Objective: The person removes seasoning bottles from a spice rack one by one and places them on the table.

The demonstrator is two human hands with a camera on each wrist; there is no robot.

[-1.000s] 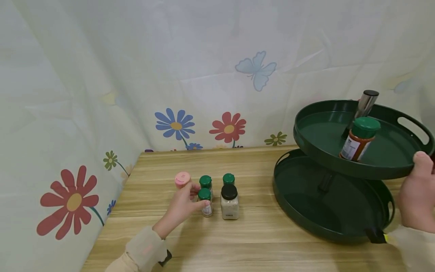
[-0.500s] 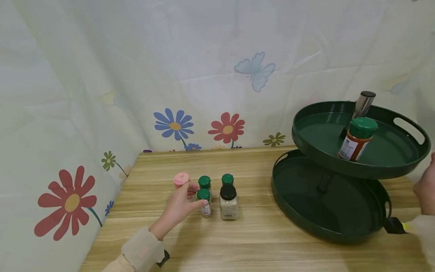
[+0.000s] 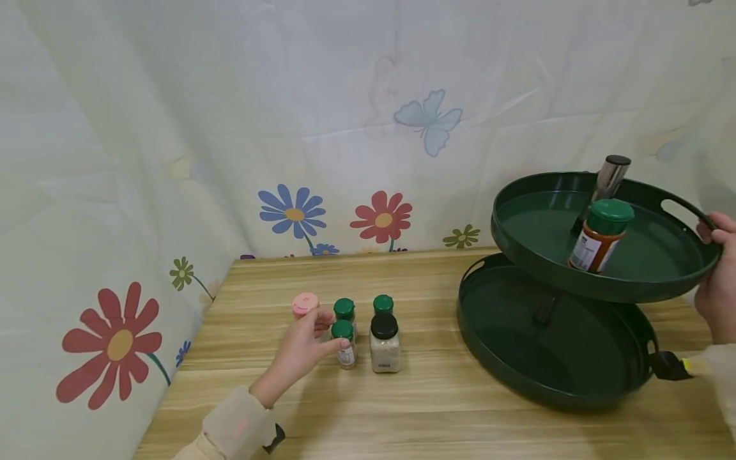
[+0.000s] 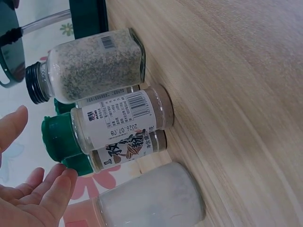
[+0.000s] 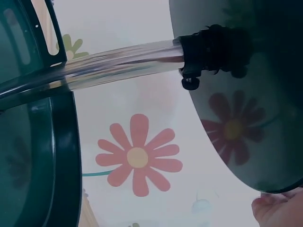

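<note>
My left hand [image 3: 296,351] reaches around a small green-capped spice jar [image 3: 345,351] standing on the table. In the left wrist view, a gap shows between the thumb and the cap, and the fingertips [image 4: 61,182] are close by the green caps. Behind that jar stands another green-capped jar [image 3: 344,308]. To the left is a pink-capped jar [image 3: 305,303], partly behind my hand. On the far right, my right hand [image 3: 720,281] grips the handle end of the dark green upper tray [image 3: 517,259]. A red-brown spice jar [image 3: 598,246] with a green cap stands on this tray.
A black-capped square jar [image 3: 384,351] stands right of the left hand, with a third green-capped jar [image 3: 383,303] behind it. The lower tray [image 3: 512,374] rests on the wooden table [image 3: 402,415], joined by a metal pole [image 5: 123,66]. A floral curtain [image 3: 345,128] hangs behind.
My right hand left the upper tray's near rim, moved away to the right, then came up to grip its handle end. The left hand stays around the small jar.
</note>
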